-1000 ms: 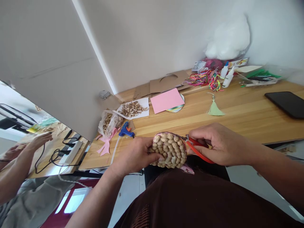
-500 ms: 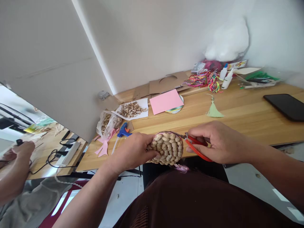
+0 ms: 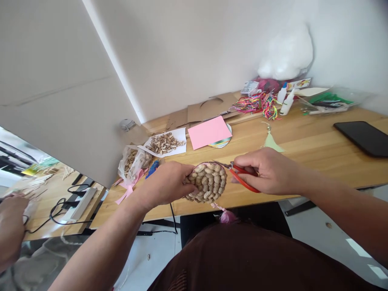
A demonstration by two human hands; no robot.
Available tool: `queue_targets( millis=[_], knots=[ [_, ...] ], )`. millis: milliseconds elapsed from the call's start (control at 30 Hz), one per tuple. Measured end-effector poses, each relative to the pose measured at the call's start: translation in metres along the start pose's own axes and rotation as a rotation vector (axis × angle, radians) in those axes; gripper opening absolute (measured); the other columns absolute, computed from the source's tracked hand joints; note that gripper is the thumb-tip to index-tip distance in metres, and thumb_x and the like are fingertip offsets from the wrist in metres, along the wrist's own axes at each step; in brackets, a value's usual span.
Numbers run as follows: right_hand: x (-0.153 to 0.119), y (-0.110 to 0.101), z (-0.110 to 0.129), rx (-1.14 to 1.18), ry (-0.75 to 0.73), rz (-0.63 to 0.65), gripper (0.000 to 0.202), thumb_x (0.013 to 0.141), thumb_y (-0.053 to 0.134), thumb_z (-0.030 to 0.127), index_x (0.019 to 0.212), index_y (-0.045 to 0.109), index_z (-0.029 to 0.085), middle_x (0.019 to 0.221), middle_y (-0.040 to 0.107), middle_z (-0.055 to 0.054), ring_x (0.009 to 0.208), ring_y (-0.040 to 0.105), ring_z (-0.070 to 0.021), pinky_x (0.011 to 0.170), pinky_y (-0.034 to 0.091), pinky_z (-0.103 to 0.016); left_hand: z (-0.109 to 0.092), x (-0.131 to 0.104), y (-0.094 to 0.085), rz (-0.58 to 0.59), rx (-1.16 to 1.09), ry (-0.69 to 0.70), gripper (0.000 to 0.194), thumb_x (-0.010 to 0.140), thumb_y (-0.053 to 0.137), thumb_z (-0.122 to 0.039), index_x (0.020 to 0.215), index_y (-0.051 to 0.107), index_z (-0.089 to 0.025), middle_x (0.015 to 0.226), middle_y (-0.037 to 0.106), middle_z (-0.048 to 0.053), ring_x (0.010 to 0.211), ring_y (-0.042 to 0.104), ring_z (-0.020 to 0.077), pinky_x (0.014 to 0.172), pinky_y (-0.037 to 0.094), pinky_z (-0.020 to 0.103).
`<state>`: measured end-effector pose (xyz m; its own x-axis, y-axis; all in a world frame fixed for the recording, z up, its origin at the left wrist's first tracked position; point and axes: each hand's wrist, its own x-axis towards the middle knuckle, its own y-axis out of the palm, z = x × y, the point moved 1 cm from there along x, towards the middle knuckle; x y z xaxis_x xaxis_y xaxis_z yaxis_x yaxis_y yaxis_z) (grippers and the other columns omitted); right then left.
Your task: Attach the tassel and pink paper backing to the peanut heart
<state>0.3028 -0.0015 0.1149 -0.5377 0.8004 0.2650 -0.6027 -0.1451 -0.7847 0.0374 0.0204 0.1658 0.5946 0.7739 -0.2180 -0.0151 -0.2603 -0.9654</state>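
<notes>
A round disc covered with peanut shells (image 3: 209, 182) is pinched at its left side by my left hand (image 3: 166, 184). From its lower edge hangs a pink braided cord with a pink tassel (image 3: 228, 217). My right hand (image 3: 266, 171) grips red-handled scissors (image 3: 247, 182), whose blades lie along the disc's upper right edge. Behind my left hand a blue glue gun (image 3: 152, 168) shows in part. A pale green tassel (image 3: 272, 142) lies on the table beyond my right hand.
On the wooden table (image 3: 309, 161) are a pink card (image 3: 209, 132), shell pieces on white paper (image 3: 165, 143), a bag of peanuts (image 3: 131, 161), coloured cords (image 3: 257, 104), glue bottles (image 3: 287, 102) and a black phone (image 3: 363, 138). Another person's hand (image 3: 13, 206) is at far left.
Both hands, the disc and the scissors have shifted slightly up and left in view. The pink tassel hangs more visibly below the disc. The other person's hand has moved left and down.
</notes>
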Motion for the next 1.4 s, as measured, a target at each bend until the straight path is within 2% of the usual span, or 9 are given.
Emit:
queue_targets(
  millis=[167,367,567,700,833,967,1100,1267,1400],
  knots=[
    [0.017,-0.006,-0.051,-0.147,0.292,-0.075,0.036,0.096,0.053,0.050,0.074,0.061,0.022,0.059,0.058,0.000,0.054,0.045,-0.0142,0.057,0.027,-0.030,0.021,0.014,0.002,-0.248,0.000,-0.068,0.006,0.085,0.071,-0.029,0.088,0.075,-0.026,0.078,0.076,0.000,0.070,0.069,0.0206,0.064,0.046,0.029],
    [0.008,0.004,-0.121,-0.368,0.595,0.009,0.035,0.098,0.049,0.047,0.076,0.062,0.021,0.076,0.070,-0.011,0.063,0.056,-0.0205,0.058,0.029,-0.033,0.043,0.014,0.010,-0.683,-0.118,0.057,0.012,0.089,0.073,-0.035,0.093,0.077,-0.024,0.082,0.077,0.001,0.074,0.069,0.0188,0.070,0.052,0.029],
    [0.005,0.005,-0.140,-0.451,0.713,-0.006,0.038,0.096,0.047,0.050,0.081,0.066,0.021,0.077,0.071,-0.014,0.065,0.060,-0.0253,0.057,0.032,-0.034,0.056,0.012,0.021,-1.066,0.108,0.150,0.008,0.090,0.076,-0.027,0.097,0.074,-0.026,0.100,0.078,0.003,0.092,0.071,0.0204,0.086,0.050,0.035],
    [-0.002,-0.005,-0.137,-0.519,0.774,-0.025,0.037,0.095,0.052,0.048,0.074,0.065,0.021,0.071,0.067,-0.014,0.061,0.058,-0.0249,0.057,0.031,-0.035,0.058,0.001,0.028,-1.172,0.343,0.251,0.018,0.093,0.068,-0.015,0.101,0.072,-0.031,0.091,0.078,-0.002,0.085,0.070,0.0175,0.095,0.042,0.040],
    [-0.022,-0.024,-0.140,-0.537,0.672,-0.154,0.050,0.099,0.046,0.058,0.071,0.064,0.021,0.068,0.062,-0.012,0.054,0.048,-0.0171,0.056,0.030,-0.036,0.058,-0.011,0.037,-1.237,0.393,0.281,0.029,0.094,0.063,-0.011,0.106,0.071,-0.036,0.093,0.079,-0.004,0.090,0.071,0.0180,0.106,0.033,0.044],
    [-0.039,-0.047,-0.171,-0.534,0.771,-0.284,0.057,0.094,0.048,0.068,0.062,0.060,0.022,0.062,0.057,-0.009,0.048,0.038,-0.0126,0.055,0.031,-0.038,0.059,-0.016,0.048,-1.257,0.331,0.241,0.030,0.096,0.059,-0.011,0.107,0.072,-0.036,0.094,0.078,-0.003,0.093,0.070,0.0188,0.108,0.029,0.044],
    [-0.047,-0.067,-0.201,-0.562,0.948,-0.337,0.062,0.082,0.062,0.072,0.045,0.044,0.025,0.046,0.042,-0.008,0.044,0.041,-0.0177,0.053,0.033,-0.042,0.058,-0.018,0.061,-1.212,0.198,0.155,0.022,0.097,0.061,-0.018,0.106,0.073,-0.035,0.097,0.077,-0.001,0.093,0.069,0.0197,0.108,0.030,0.045],
    [-0.038,-0.063,-0.175,-0.524,0.887,-0.388,0.048,0.084,0.065,0.064,0.060,0.062,0.022,0.060,0.058,-0.014,0.065,0.060,-0.0283,0.060,0.038,-0.043,0.056,-0.014,0.075,-1.208,0.104,0.096,0.012,0.096,0.064,-0.031,0.103,0.074,-0.032,0.097,0.077,0.003,0.090,0.068,0.0215,0.105,0.033,0.046],
    [-0.007,-0.013,-0.103,-0.199,0.551,-0.181,0.041,0.091,0.061,0.059,0.093,0.080,0.022,0.090,0.078,-0.009,0.082,0.069,-0.0240,0.070,0.046,-0.035,0.053,-0.005,0.079,-1.240,0.070,0.097,0.009,0.095,0.067,-0.034,0.101,0.073,-0.031,0.095,0.077,0.003,0.087,0.068,0.0213,0.101,0.035,0.046]
  ],
)
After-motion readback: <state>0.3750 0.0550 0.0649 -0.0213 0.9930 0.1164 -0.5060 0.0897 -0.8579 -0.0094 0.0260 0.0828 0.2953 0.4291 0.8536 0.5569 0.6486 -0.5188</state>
